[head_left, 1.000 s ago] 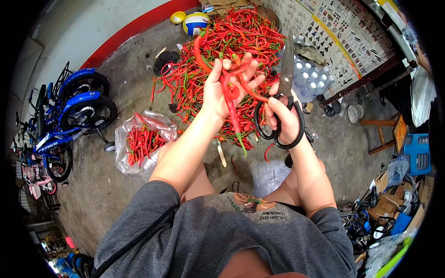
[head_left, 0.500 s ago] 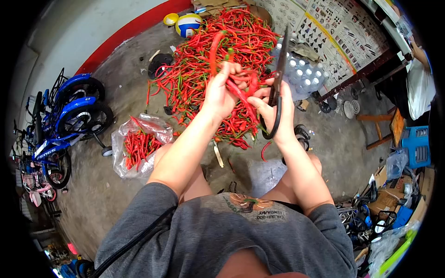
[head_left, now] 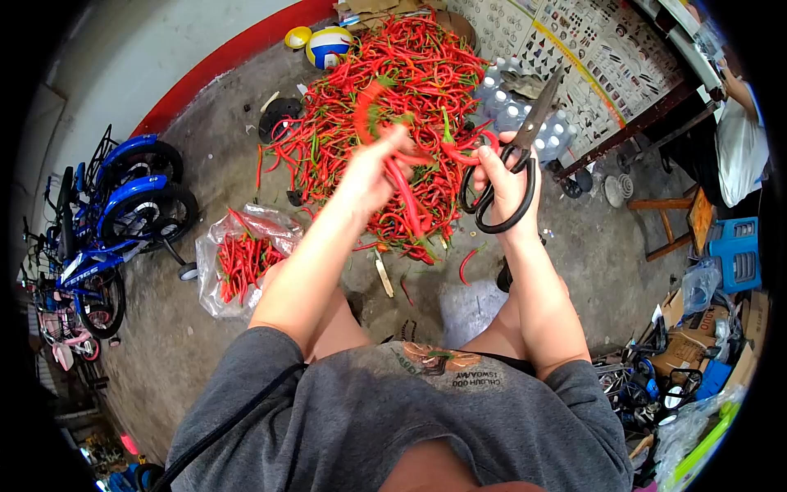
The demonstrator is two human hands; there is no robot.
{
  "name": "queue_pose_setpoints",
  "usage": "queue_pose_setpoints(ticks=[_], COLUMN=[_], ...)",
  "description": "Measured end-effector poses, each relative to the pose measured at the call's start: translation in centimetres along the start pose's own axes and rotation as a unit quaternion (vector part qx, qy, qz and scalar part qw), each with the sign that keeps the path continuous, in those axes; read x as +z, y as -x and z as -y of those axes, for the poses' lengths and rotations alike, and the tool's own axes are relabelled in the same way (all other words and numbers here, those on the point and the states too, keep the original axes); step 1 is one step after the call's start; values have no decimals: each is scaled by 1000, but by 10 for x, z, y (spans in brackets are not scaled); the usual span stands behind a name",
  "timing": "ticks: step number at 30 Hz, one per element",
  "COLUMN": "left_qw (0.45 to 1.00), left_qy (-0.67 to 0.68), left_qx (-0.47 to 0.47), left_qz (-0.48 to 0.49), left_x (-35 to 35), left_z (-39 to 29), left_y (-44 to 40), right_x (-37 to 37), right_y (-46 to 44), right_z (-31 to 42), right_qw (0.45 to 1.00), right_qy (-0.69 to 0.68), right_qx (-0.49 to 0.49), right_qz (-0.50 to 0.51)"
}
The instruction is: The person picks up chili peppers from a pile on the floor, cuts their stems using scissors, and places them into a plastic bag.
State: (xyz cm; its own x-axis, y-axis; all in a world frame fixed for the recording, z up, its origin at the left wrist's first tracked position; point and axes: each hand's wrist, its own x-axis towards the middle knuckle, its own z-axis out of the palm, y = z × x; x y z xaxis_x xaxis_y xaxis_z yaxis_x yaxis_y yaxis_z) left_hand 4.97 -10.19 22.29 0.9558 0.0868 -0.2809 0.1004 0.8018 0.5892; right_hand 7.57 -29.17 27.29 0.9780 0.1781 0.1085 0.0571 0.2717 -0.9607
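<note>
Several red chili peppers [head_left: 403, 193] are gripped in my left hand [head_left: 369, 176], some poking out above and below the fingers; motion blurs this hand. My right hand [head_left: 510, 184] has its fingers closed around black-handled scissors [head_left: 537, 123], whose blades point up and to the right and look closed. Between the thumb and fingers of that same hand sits a red chili with a green stem [head_left: 461, 152]. Beneath both hands spreads a big heap of red chilies [head_left: 418, 61] on the concrete floor. A clear plastic bag [head_left: 215, 287] holding more chilies lies left of my knee.
Blue bicycles [head_left: 123, 205] stand at the left. A volleyball [head_left: 329, 47] rests by the heap's far edge, and packed plastic bottles [head_left: 500, 98] are at its right. Farther right are a wooden stool [head_left: 697, 221], a blue plastic stool [head_left: 735, 254] and cardboard boxes [head_left: 684, 361].
My hands have moved apart. The right one shifted right with the scissors, now tilted more to the right, and one chili; the left one moved slightly left and down with its chilies.
</note>
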Motion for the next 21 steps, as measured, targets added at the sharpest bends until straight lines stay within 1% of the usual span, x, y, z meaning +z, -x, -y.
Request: queue_pose_setpoints(ticks=[1,3,4,7,8,9,11,12,13,15,16,17,19,21], left_qw=[1000,994,996,997,998,996,994,994,994,993,992,992,992,992], left_qy=[-29,-23,-32,-24,4,29,58,49,46,31,29,29,-5,-17], left_qx=[-12,-21,-15,-29,-20,-13,-14,-18,-13,-24,-24,-25,-28,-28], left_qz=[-5,104,81,64,60,78,87,96,99,113,118,118,120,118], left_x=[15,26,26,27,26,23,18,15,15,8,4,2,2,5], left_z=[10,23,29,24,23,19,7,-1,-7,-18,-20,-22,-24,-23], left_y=[10,23,23,23,21,18,13,11,11,10,8,8,9,10], right_x=[0,3,2,4,4,3,-3,-7,-15,-21,-21,-21,-21,-21], right_y=[-1,-1,-1,-1,0,0,-2,-5,-9,-3,0,1,4,5], right_z=[-5,-11,-15,-23,-24,-20,-11,-9,-17,-11,-6,-4,-1,-2], right_qw=[1000,998,998,998,997,997,983,964,942,887,876,876,868,866], right_qy=[-21,-37,-27,-8,43,43,155,246,323,436,449,450,439,444], right_qx=[16,52,56,53,49,48,85,75,-2,-14,-13,-12,23,21], right_qz=[-7,-22,-18,25,35,36,54,62,96,151,173,172,233,231])
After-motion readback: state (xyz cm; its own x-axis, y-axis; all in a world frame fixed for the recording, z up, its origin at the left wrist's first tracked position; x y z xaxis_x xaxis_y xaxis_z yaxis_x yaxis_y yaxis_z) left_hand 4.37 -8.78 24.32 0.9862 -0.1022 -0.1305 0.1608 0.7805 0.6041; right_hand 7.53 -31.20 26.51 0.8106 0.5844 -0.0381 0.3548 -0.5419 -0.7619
